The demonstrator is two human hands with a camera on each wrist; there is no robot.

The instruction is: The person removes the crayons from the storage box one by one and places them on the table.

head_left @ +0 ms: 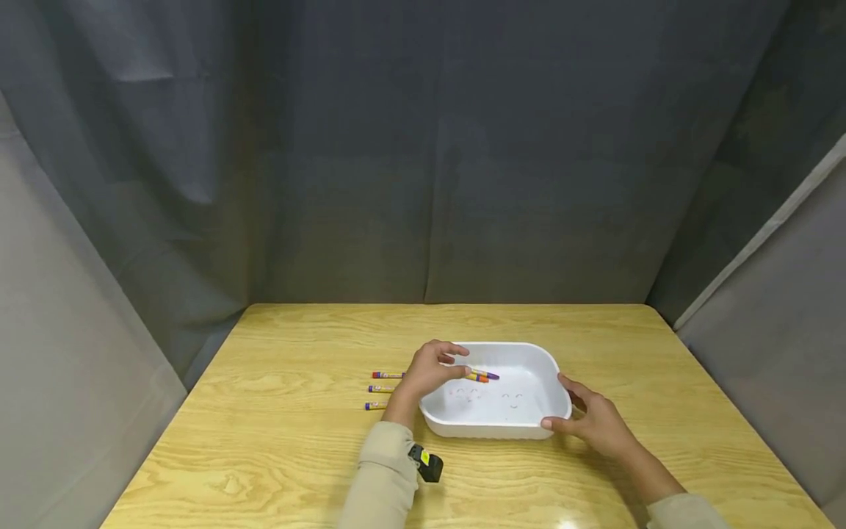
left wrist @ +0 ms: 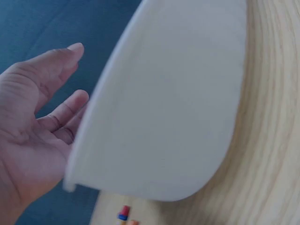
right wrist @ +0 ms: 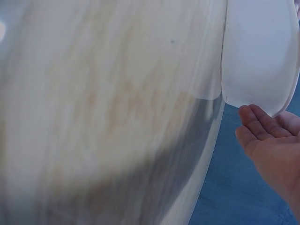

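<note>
Left hand (head_left: pixel 428 371): pinching two crayons (head_left: pixel 484 376) over the white tray's (head_left: pixel 529 426) left rim.
Right hand (head_left: pixel 593 420): fingers relaxed, steadying tray's right wall.
Tip: lower crayons gently, tray braced.

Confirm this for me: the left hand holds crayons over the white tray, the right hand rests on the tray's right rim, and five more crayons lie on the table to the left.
Not five: the head view shows three crayons on the table. The rest stands: the left hand holds crayons over the white tray, and the right hand rests on its right rim.
</note>
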